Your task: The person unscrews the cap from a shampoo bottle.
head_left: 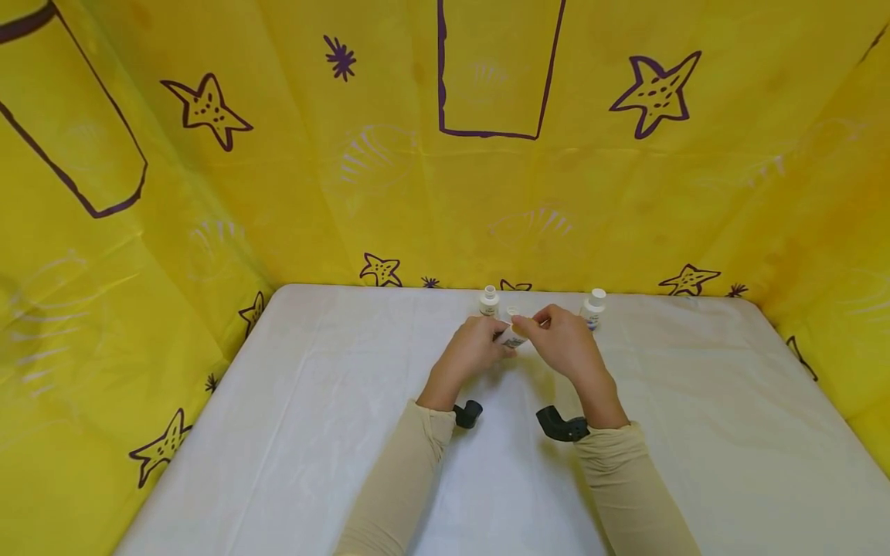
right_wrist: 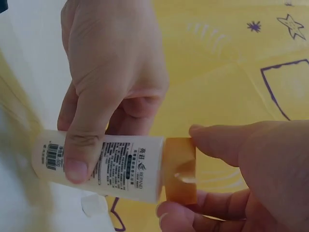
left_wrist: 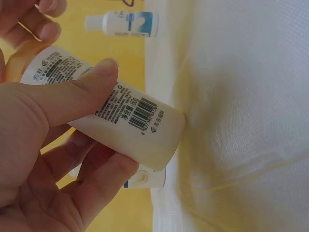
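A white bottle with printed text and a barcode is gripped in my left hand, thumb across its label. It leans at a slant, its base low near the white tabletop. Its orange cap is pinched between the thumb and fingers of my right hand. The cap sits at the bottle's end, against the body. Behind the hands stand a white bottle to the left and another white bottle to the right, which shows a blue label in the left wrist view.
Between the hands, a small white top shows, its lower part hidden. The white-covered table meets a yellow curtain with starfish drawings at the back and sides. Black wrist mounts stick inward from both forearms.
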{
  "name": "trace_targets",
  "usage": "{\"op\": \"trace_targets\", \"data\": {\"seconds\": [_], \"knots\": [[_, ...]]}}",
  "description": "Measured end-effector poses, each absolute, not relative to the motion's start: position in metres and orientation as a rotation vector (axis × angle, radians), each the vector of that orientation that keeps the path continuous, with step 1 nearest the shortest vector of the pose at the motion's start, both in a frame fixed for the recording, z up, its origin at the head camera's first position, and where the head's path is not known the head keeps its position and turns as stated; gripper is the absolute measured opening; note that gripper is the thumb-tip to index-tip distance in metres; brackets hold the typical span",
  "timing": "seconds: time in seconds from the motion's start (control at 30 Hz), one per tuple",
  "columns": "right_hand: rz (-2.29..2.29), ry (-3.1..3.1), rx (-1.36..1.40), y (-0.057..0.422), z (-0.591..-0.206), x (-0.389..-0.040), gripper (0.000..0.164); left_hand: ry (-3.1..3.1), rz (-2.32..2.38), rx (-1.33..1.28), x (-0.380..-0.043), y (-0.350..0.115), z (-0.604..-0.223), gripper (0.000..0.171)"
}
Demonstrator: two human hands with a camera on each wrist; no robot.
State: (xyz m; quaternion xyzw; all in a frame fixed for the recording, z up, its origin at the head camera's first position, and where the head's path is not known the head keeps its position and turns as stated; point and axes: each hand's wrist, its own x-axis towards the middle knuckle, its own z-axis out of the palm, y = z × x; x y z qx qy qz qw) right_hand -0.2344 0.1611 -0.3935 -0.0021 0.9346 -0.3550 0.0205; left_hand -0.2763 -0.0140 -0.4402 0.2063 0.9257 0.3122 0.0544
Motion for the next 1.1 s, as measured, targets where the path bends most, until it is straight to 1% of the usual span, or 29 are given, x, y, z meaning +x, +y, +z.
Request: {"op": "trace_targets", "data": {"seconds": [0.2,0.4,0.6,0.83,1.03,1.1], "knots": [[-1.129,2.902,-0.128,0.1597,-0.3916,-0.2349,0.048,2.824,0.916,0.628,-0.2756,-0.0132,-0.4383,0.013],[-1.150,2.930,-0.205,0.1593,-0.3914,-0.2360,0.042,2.841,0.891,0.635,-0.2756,-0.0115,-0.4373,0.016],[-1.159,2.958,-0.295,0.1593,-0.3919,-0.2347,0.041,2.846,0.882,0.647,-0.2751,-0.0112,-0.4379,0.014],[-1.144,2.934,-0.300,0.1611,-0.3927,-0.2342,0.046,2.842,0.879,0.656,-0.2751,-0.0112,-0.4376,0.013],[-1.090,2.949,-0.335,0.1634,-0.3951,-0.2361,0.035,2.848,0.882,0.656,-0.2746,-0.0100,-0.4372,0.014],[-1.079,2.958,-0.355,0.1638,-0.3956,-0.2363,0.034,2.858,0.872,0.660,-0.2745,-0.0095,-0.4378,0.014]]}}
